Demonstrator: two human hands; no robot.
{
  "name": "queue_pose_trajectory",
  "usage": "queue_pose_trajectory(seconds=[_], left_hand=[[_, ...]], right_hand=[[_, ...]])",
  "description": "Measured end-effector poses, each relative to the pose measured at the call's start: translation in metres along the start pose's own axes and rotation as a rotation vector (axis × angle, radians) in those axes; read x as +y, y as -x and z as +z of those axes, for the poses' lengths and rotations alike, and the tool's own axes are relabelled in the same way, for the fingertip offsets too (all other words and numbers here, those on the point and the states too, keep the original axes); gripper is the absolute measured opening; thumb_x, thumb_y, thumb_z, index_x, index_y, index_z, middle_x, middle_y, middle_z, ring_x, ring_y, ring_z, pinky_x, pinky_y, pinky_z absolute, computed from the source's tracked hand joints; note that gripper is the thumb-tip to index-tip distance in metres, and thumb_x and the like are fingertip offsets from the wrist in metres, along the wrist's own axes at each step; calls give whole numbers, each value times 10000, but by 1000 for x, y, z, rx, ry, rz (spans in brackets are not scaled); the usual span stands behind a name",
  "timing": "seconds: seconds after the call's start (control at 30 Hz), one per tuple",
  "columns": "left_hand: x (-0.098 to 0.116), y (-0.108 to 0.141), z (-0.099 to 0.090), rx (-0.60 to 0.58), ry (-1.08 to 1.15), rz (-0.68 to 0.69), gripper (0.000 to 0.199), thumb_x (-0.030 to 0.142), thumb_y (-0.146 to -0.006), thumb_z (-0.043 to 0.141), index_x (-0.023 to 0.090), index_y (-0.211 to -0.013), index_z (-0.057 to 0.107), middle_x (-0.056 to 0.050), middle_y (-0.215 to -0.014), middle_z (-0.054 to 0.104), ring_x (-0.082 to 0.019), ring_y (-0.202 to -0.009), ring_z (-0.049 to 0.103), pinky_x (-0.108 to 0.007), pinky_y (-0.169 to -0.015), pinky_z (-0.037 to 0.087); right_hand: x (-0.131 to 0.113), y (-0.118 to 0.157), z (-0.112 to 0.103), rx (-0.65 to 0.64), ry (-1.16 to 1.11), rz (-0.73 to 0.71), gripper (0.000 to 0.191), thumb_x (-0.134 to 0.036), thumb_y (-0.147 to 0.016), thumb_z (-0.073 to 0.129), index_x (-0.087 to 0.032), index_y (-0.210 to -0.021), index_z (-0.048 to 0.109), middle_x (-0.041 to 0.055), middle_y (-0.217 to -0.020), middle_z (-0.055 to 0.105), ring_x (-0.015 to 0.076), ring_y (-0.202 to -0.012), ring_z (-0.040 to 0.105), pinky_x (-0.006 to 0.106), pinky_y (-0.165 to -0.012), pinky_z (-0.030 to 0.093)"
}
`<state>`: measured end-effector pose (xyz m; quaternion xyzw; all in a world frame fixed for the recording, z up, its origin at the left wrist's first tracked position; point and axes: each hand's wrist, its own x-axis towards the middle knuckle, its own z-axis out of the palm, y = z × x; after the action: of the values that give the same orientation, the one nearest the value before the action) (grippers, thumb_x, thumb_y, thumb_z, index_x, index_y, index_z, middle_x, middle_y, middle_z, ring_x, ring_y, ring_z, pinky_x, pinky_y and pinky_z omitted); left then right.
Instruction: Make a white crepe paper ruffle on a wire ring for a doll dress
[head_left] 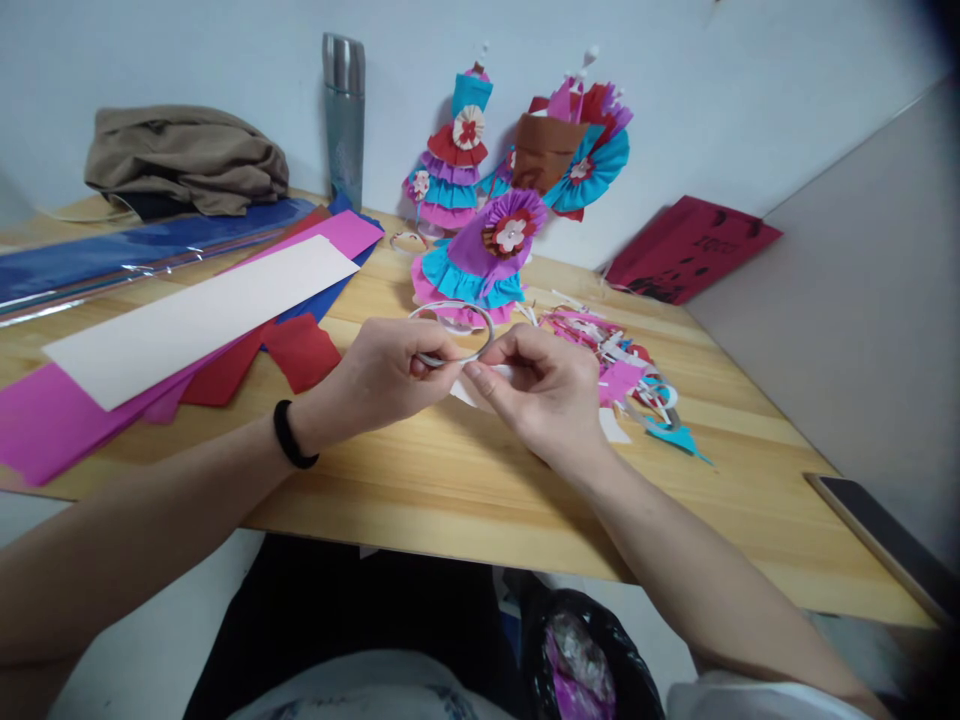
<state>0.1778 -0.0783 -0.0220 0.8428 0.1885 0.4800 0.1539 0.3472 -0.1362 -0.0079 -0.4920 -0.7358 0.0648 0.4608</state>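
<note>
A thin roll of whitish tape stands on edge between my two hands, above the table. My left hand, with a black band on the wrist, is closed on the roll's lower left side. My right hand pinches at the roll's lower right, thumb and forefinger together, close to the left fingertips. A small white piece shows below the fingers, partly hidden by the right hand. Just behind the roll stands a small ruffled dress in purple, blue and pink with a flower on it.
Coloured sheets and a red scrap lie left. Behind are a bottle, brown cloth and more decorated dresses. Right are scraps, a red bag and a phone. A lined bin stands below the table edge.
</note>
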Motion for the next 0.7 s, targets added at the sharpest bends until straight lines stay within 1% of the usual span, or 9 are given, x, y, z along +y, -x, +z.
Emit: queue_pose_trajectory(seconds=[0.1,0.17,0.23,0.33,0.43,0.6,0.7], left_hand=[[-1,1,0,-31,37,22,169,134,-765,628,137,-599,594,48,-511,497,-48,-482,392,-193,-471,302],[-2,1,0,-26,64,9,177,140,-761,633,137,-590,588,46,-503,493,-52,-481,391,-200,-469,303],[-1,0,0,-21,94,-48,186,140,-766,628,139,-584,594,46,-491,502,-52,-474,392,-198,-460,301],[1,-2,-2,-42,167,-176,153,128,-759,608,136,-606,623,25,-537,582,-62,-498,455,-186,-464,331],[2,-4,-3,-52,194,-239,134,124,-743,596,126,-616,640,7,-561,618,-69,-511,482,-184,-474,350],[0,-2,-1,-40,140,-215,122,143,-738,609,127,-626,652,11,-546,616,-62,-492,461,-184,-472,343],[0,-1,0,-30,135,-208,129,157,-750,609,127,-632,652,3,-556,626,-64,-495,475,-183,-468,344]], right_hand=[[0,0,0,-7,17,-22,213,-173,-768,682,-224,-632,526,-14,-586,543,128,-533,477,289,-532,364],[0,0,0,-10,21,-31,209,-181,-772,683,-225,-635,531,-8,-591,553,132,-536,479,291,-532,366],[-1,-1,-2,-32,-1,-25,195,-198,-777,685,-223,-643,546,1,-611,581,138,-552,503,295,-541,379],[-2,-2,-7,-76,-50,20,168,-210,-773,686,-219,-656,565,1,-625,606,142,-567,534,292,-546,395],[-1,-3,-10,-69,-34,39,149,-192,-755,674,-214,-651,569,-6,-624,607,137,-564,536,285,-540,391],[0,-3,-10,-84,-18,42,117,-162,-755,648,-212,-667,589,-4,-629,614,138,-575,546,282,-544,394],[-1,-3,-8,-104,-35,35,116,-151,-756,647,-210,-672,596,-4,-636,625,139,-582,555,280,-550,400]])
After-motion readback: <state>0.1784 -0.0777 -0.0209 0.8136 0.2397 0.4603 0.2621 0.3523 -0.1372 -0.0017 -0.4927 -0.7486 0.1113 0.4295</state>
